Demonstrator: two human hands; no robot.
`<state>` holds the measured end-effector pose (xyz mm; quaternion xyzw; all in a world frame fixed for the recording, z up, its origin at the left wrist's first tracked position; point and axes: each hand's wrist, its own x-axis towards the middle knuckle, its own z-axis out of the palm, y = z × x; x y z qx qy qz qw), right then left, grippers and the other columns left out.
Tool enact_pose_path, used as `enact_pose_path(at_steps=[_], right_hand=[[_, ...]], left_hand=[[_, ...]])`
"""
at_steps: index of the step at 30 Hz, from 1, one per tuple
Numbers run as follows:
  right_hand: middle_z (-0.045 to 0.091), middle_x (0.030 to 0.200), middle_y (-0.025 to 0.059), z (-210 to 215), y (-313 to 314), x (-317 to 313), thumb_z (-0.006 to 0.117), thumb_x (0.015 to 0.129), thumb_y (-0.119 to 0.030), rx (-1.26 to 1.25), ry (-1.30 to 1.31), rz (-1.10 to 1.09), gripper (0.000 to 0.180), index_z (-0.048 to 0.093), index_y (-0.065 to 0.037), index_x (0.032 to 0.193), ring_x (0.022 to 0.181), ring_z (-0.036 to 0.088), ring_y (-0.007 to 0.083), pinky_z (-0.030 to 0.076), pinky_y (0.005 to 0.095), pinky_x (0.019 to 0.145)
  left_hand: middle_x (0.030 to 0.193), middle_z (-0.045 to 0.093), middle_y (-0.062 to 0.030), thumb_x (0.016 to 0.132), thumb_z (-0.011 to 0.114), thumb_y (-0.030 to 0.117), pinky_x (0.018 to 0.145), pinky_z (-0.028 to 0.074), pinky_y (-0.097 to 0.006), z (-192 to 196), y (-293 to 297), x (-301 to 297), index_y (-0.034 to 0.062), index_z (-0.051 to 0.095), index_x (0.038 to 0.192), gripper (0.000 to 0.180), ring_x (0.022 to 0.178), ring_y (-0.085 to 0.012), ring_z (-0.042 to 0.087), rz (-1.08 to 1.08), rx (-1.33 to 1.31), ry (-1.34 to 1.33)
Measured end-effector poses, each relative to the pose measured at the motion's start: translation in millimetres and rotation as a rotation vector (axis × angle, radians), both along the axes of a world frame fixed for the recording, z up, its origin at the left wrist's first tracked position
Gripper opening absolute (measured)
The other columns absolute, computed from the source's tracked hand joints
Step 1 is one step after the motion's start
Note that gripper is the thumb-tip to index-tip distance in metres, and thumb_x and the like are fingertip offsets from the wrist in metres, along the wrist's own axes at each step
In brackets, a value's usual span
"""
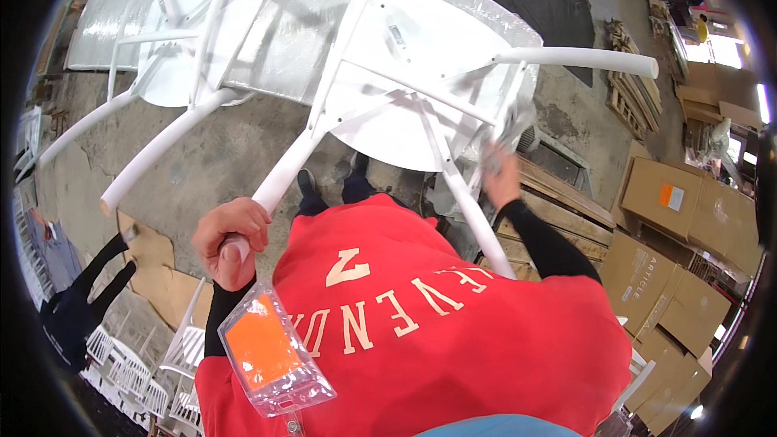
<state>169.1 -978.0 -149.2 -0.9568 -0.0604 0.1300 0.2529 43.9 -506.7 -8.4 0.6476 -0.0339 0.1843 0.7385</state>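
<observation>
A white chair (368,136) lies upside down on a work surface covered with clear plastic wrap (279,48), its legs and crossbars pointing up and toward me. My left hand (235,236) is wrapped around the end of the chair's near left leg (293,163). Beside the near right leg (472,214), my right hand (501,180) has its fingers closed around a greyish item (515,123) close to the seat edge. Motion smears that item, and its kind is unclear. Further left, a second white chair (168,79) is also upturned on the wrap.
Cardboard boxes (657,282) are stacked at the right, near wooden pallet boards (566,214). More wooden slats (631,89) lie further back. At lower left are white chairs (133,376), a cardboard sheet (155,267) on the concrete floor and a person in dark clothes (66,316).
</observation>
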Motion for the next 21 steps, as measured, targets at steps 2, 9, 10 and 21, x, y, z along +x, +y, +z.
enact_pose_path(at_steps=[2, 9, 10, 21], right_hand=[[0.048, 0.140, 0.0269, -2, -8, -22, 0.061, 0.086, -0.007, 0.049, 0.123, 0.039, 0.065, 0.049, -0.017, 0.149, 0.134, 0.047, 0.0411, 0.036, 0.0419, 0.115], [0.036, 0.155, 0.0276, -40, -2, 127, 0.064, 0.090, -0.020, 0.348, -0.285, -0.503, 0.083, 0.020, 0.005, 0.156, 0.145, 0.037, 0.0361, 0.029, 0.0356, 0.118], [0.045, 0.147, 0.0267, -41, -1, 155, 0.066, 0.090, -0.026, 0.539, -0.252, -0.631, 0.078, 0.030, 0.007, 0.151, 0.136, 0.045, 0.0334, 0.034, 0.0353, 0.112], [0.070, 0.110, 0.0238, -29, -7, -20, 0.074, 0.087, -0.050, 0.242, 0.355, -0.169, 0.066, 0.063, 0.008, 0.116, 0.100, 0.069, 0.0335, 0.053, 0.0410, 0.088]], left_hand=[[0.058, 0.055, -0.0048, 0.096, 0.059, 0.037, 0.060, 0.048, -0.037, 2, -1, 2, -0.0015, 0.060, 0.083, 0.040, 0.051, -0.0176, 0.055, -0.011, -0.007, 0.008], [0.060, 0.052, -0.0047, 0.098, 0.055, 0.038, 0.066, 0.042, -0.039, 6, 6, 5, 0.0021, 0.057, 0.092, 0.037, 0.053, -0.0182, 0.051, -0.109, 0.014, 0.058], [0.060, 0.052, -0.0048, 0.098, 0.055, 0.038, 0.067, 0.042, -0.039, 4, 9, 1, 0.0022, 0.056, 0.093, 0.036, 0.053, -0.0183, 0.050, -0.107, 0.006, 0.055], [0.061, 0.052, -0.0074, 0.099, 0.050, 0.038, 0.068, 0.041, -0.042, 2, 0, -7, 0.0002, 0.054, 0.093, 0.038, 0.054, -0.0207, 0.050, 0.048, -0.039, 0.048]])
